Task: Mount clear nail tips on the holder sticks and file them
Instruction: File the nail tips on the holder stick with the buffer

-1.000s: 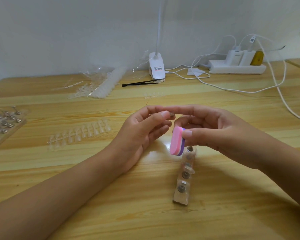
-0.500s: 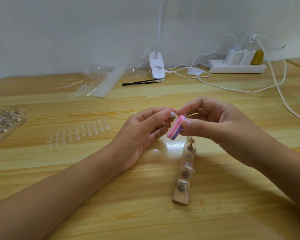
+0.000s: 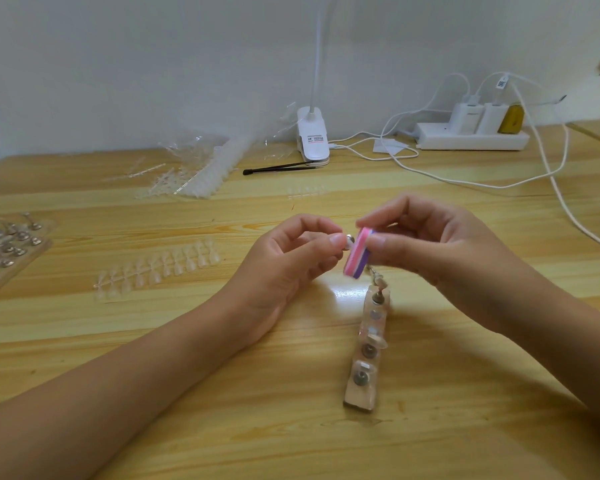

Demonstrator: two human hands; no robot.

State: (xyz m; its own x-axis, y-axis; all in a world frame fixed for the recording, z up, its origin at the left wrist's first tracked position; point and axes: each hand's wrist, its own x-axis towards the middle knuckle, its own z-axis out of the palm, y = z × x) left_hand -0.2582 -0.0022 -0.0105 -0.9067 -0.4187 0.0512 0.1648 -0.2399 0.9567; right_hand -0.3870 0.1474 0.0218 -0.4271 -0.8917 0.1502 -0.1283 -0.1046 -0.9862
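Two bare hands meet above one light wooden table (image 3: 222, 427). Left hand (image 3: 284, 261), fingers curled, pinches one small metal-headed holder stick (image 3: 349, 241) between thumb and forefinger; can't tell if a clear tip sits on it. Right hand (image 3: 440, 251) grips one pink-and-purple block nail file (image 3: 355, 254), its face against the stick's head. One clear plastic holder base (image 3: 368, 355) lies just below the hands. One strip of clear nail tips (image 3: 160, 268) lies to the left. One white clip lamp (image 3: 313, 140): label unreadable.

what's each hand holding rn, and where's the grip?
Right hand pinches the pink-and-purple buffer block at its upper end. Left hand pinches a small holder stick in its fingertips; which part it grips is hidden.
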